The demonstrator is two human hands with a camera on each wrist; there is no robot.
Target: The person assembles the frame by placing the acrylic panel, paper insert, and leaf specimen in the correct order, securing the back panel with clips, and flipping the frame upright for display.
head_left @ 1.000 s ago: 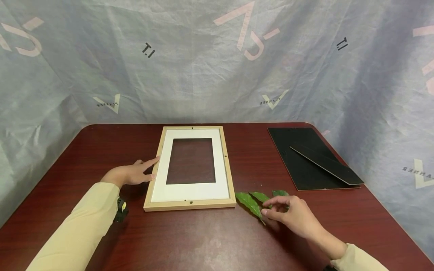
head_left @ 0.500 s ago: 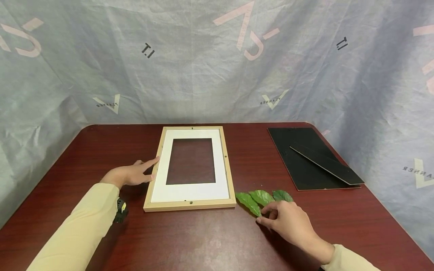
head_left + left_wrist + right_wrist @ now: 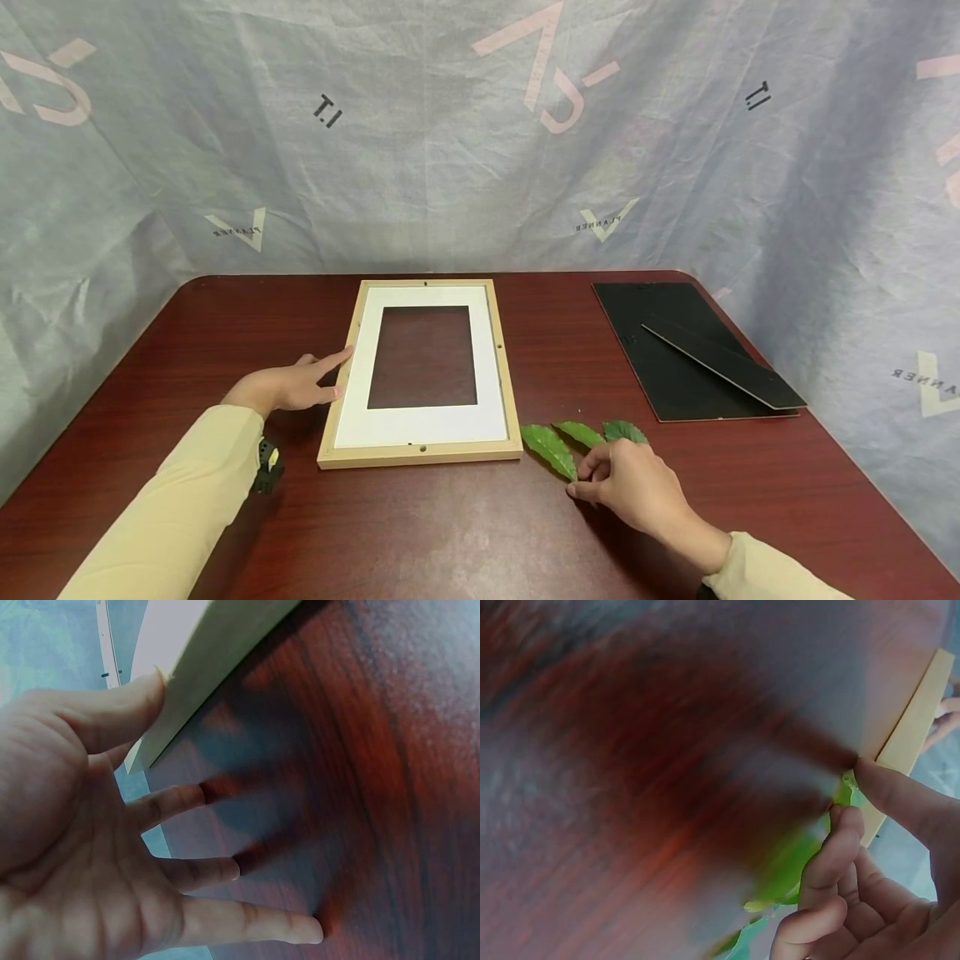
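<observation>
A light wooden picture frame [image 3: 420, 457] with a white mat [image 3: 491, 400] lies flat on the table. My left hand [image 3: 296, 385] rests at its left side, thumb and forefinger touching the edge, the other fingers spread straight in the left wrist view. Beyond the frame's near right corner, several green leaves lie in a fan: a left leaf [image 3: 549, 448], a middle leaf [image 3: 579, 432] and a right leaf [image 3: 624, 431]. My right hand [image 3: 637, 492] pinches the stem end of the left leaf between thumb and forefinger. The lower parts of the other leaves are hidden behind that hand.
At the right of the dark red table [image 3: 465, 533] lies a black backing board [image 3: 645, 333], with its black stand flap [image 3: 720, 367] sticking up at an angle. Grey printed cloth [image 3: 420, 192] hangs behind and along both sides.
My right hand has come slightly left and down from over the leaves, its thumb and forefinger closing at the left leaf's stem. The left hand and frame have stayed put.
</observation>
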